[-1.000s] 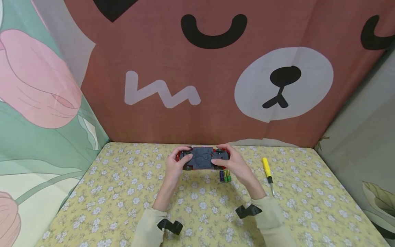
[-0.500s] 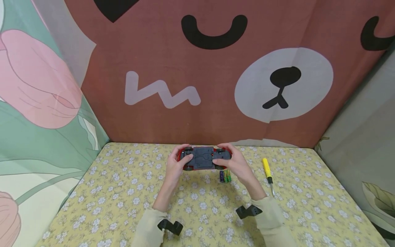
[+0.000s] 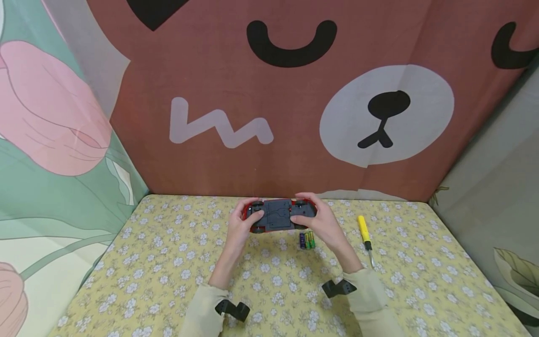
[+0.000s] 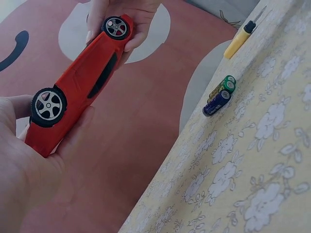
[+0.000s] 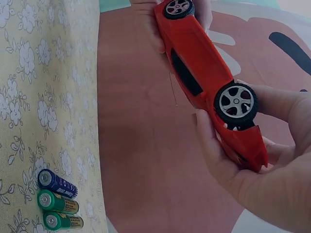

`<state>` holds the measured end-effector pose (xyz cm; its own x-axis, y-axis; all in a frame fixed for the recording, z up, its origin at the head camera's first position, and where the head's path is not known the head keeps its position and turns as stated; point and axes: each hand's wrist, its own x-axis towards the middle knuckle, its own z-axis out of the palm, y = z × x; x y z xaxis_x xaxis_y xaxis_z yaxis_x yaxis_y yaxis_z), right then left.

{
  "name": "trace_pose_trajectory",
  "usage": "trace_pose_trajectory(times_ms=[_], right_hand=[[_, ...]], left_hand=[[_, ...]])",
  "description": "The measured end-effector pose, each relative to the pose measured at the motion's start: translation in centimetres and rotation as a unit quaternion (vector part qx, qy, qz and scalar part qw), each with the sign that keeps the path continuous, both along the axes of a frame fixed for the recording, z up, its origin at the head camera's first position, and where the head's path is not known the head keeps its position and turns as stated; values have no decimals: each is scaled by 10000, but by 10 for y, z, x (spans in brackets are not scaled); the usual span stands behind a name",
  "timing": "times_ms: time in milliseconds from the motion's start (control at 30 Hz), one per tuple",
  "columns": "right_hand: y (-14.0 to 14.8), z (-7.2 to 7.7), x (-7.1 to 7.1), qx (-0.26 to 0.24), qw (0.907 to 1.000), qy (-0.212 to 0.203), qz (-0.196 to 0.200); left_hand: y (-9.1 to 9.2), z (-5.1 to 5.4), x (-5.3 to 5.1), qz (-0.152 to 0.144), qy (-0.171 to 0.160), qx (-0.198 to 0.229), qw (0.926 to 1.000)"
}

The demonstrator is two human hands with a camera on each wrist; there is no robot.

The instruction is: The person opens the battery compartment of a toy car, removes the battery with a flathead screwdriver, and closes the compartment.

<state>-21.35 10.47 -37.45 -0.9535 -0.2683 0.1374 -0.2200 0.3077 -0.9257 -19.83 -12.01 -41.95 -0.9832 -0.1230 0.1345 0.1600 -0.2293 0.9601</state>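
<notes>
A red toy car (image 3: 279, 215) is held above the table with its dark underside turned up toward the head camera. At its left end my left hand (image 3: 240, 224) grips it, thumb lying on the underside. The right hand (image 3: 322, 223) holds the other end in the same way, its thumb across the bottom plate. Both wrist views show the car's red side (image 4: 80, 73) with silver-spoked black wheels (image 5: 236, 102). Just below the right hand, three batteries (image 3: 307, 240) stand or lie side by side on the cloth, one dark blue and two green.
A screwdriver (image 3: 364, 234) with a yellow handle lies to the right of the right hand. Flowered yellow cloth (image 3: 160, 281) covers the table. Behind it hangs a brown curtain (image 3: 210, 168) with a bear print, and more printed fabric (image 3: 497, 187) closes off the sides.
The toy car has shifted very slightly to the right and tilted a little, its right end rising. Both hands keep their hold; batteries and screwdriver stay put.
</notes>
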Motion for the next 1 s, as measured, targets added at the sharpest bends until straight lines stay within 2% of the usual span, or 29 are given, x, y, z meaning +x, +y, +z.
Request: trace_pose_trajectory(times_ms=[267, 633, 1000], right_hand=[[0, 0, 1, 45, 9997, 234, 22], [-1, -1, 1, 149, 9995, 292, -17], [-1, -2, 0, 249, 9990, 360, -51]], left_hand=[[-1, -1, 0, -89, 35, 42, 9999], [0, -1, 1, -183, 9, 41, 9998], [0, -2, 0, -126, -34, -44, 9999]])
